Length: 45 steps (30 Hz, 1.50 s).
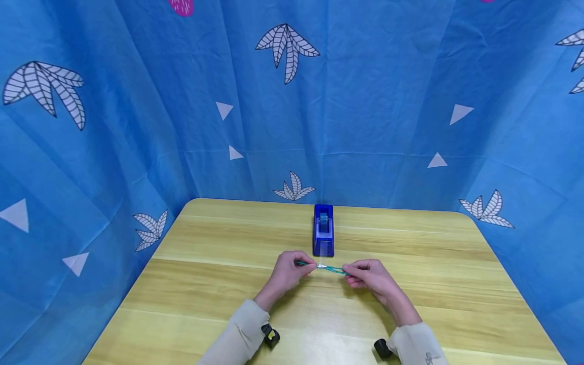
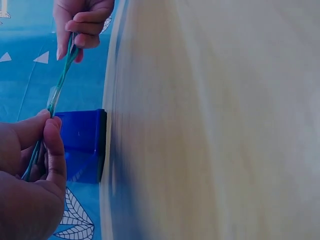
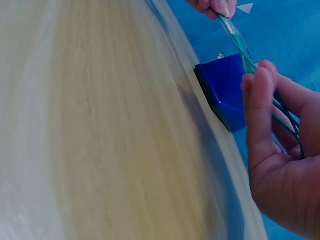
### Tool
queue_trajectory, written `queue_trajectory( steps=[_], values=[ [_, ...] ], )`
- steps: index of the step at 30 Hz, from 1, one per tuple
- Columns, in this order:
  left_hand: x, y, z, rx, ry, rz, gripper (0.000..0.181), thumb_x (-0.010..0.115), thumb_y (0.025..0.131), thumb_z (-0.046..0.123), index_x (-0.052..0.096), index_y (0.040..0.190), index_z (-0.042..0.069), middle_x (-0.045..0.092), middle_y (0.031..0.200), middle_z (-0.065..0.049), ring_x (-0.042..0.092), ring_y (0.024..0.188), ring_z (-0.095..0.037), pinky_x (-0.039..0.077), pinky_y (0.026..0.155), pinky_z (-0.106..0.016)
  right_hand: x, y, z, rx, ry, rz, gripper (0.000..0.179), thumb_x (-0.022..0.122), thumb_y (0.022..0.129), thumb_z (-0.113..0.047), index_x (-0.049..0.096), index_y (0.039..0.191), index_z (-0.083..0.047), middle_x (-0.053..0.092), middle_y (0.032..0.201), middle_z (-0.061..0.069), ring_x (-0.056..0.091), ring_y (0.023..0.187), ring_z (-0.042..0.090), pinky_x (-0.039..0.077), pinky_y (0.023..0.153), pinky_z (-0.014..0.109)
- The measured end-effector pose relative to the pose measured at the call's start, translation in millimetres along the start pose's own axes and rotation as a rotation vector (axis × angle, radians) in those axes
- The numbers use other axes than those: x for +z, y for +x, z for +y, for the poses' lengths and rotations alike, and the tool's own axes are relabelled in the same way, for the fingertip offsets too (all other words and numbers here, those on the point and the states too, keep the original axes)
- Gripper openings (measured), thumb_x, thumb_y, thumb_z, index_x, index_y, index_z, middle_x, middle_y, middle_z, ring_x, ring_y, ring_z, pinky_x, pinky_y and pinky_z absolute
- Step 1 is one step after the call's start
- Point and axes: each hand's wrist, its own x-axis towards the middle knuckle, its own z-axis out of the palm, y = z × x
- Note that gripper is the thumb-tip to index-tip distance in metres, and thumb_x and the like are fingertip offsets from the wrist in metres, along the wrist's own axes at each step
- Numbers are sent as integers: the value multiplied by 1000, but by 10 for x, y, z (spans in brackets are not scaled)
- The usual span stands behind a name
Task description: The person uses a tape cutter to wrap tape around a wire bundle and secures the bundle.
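Observation:
A looped green cord (image 1: 335, 269) is stretched between both hands, in front of a blue tape dispenser (image 1: 323, 233). My left hand (image 1: 292, 272) pinches it between thumb and forefinger, just left of a piece of clear tape (image 2: 53, 96) lying along the strands. Farther right, my right hand (image 1: 371, 278) pinches the cord the same way. In the right wrist view, loose green loops (image 3: 287, 120) run back into the right palm. Part of the cord inside the left hand is hidden by the fingers.
The dispenser stands near the far edge of the wooden table (image 1: 228, 233), its tape roll (image 1: 324, 221) showing from above. Blue patterned curtain (image 1: 378, 101) hangs behind the table and along both sides. Small black wrist cameras (image 1: 271, 337) sit at the sleeves.

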Motion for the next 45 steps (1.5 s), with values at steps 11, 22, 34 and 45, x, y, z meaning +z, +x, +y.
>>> queue_trajectory(
  steps=[11,22,34,45],
  values=[
    [23,26,-41,-37,-28,-8,9,78,93,17,78,100,10,75,93,-2,69,79,-17,60,70,-29,-17,52,44,-93,70,147,15,69,96,2,74,107,10,77,84,7,73,70,11,64,71,26],
    [38,56,-72,-19,-70,-6,9,76,94,9,76,96,1,74,83,-18,62,67,-13,51,59,-20,-72,-5,-7,-98,96,-10,48,66,104,-19,56,134,17,75,105,4,77,93,17,62,88,30],
    [17,43,-42,23,1,23,4,76,94,10,78,92,6,76,85,-13,64,70,-12,52,60,-20,-74,24,-125,16,27,-48,36,69,101,-24,70,118,8,78,88,6,73,69,10,63,68,23],
    [20,70,-85,-24,-23,18,6,77,95,15,78,97,10,75,89,-3,70,78,-15,59,68,-26,-113,71,-66,-37,94,-25,14,72,95,-2,78,107,1,79,91,5,73,75,8,61,73,19]
  ],
)
